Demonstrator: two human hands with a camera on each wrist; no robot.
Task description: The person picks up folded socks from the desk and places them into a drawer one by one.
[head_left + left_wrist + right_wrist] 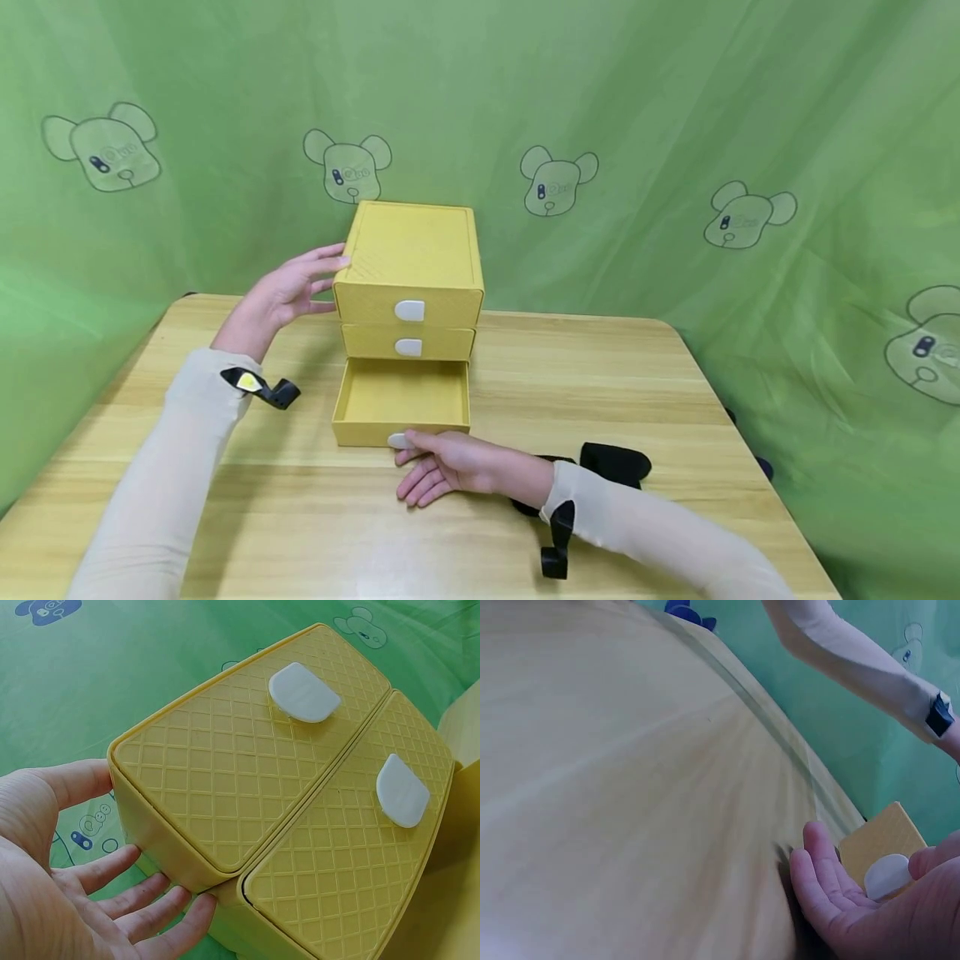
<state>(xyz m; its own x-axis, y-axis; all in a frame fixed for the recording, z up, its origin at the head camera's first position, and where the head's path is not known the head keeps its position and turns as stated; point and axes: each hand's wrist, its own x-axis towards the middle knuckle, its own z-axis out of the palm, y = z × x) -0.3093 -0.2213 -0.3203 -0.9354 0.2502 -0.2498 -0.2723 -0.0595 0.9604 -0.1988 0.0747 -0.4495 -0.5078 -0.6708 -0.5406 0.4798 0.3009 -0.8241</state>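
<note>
My left hand (296, 286) rests wide-fingered on the side of the yellow box (412, 246). The bottom drawer (363, 434) is out, just behind my right hand (461, 467), which pinches its white tab (396, 440). Holding the box still should help it slide straight.

green curtain (465, 83) behind table and down both sides, creased; 5 outlined bear heads (557, 193) on it in head view, 1 solid blue print (49, 611) top left in left wrist view; table (592, 367) light wood grain, rounded far corners; black item (611, 463) on its right half, partly hidden
</note>
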